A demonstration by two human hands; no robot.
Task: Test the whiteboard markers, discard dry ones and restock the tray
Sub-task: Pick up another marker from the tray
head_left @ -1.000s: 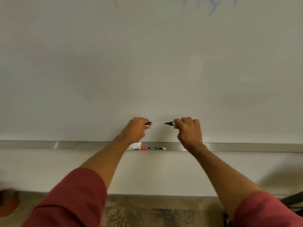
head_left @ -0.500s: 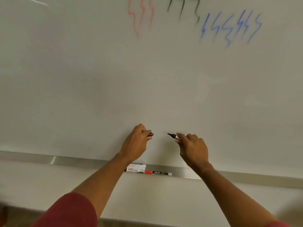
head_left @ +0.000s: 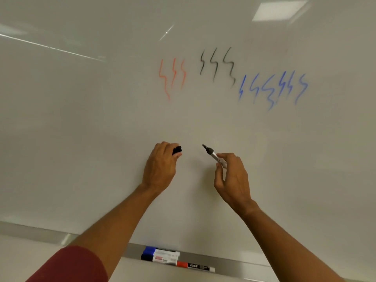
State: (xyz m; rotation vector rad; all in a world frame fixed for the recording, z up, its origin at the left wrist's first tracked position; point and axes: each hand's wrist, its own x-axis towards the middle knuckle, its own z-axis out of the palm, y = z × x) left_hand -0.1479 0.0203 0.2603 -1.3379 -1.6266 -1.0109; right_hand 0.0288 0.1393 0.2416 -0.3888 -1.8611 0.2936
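Note:
My right hand (head_left: 232, 178) pinches an uncapped black marker (head_left: 213, 154), its tip pointing up and left, close to the whiteboard (head_left: 101, 129). My left hand (head_left: 160, 166) grips the marker's black cap (head_left: 177, 150) a short way to the left. On the metal tray (head_left: 244, 261) below lie two blue-capped markers (head_left: 160, 255) side by side and a red and black marker (head_left: 195, 266) to their right.
Higher on the board are red squiggles (head_left: 172, 76), black squiggles (head_left: 216, 65) and blue squiggles (head_left: 272, 88). A ceiling light reflects at the board's top right. A plain wall runs below the tray.
The view has tilted upward, revealing the squiggles. Both hands have risen away from the tray, and the marker tip now points up-left instead of sideways.

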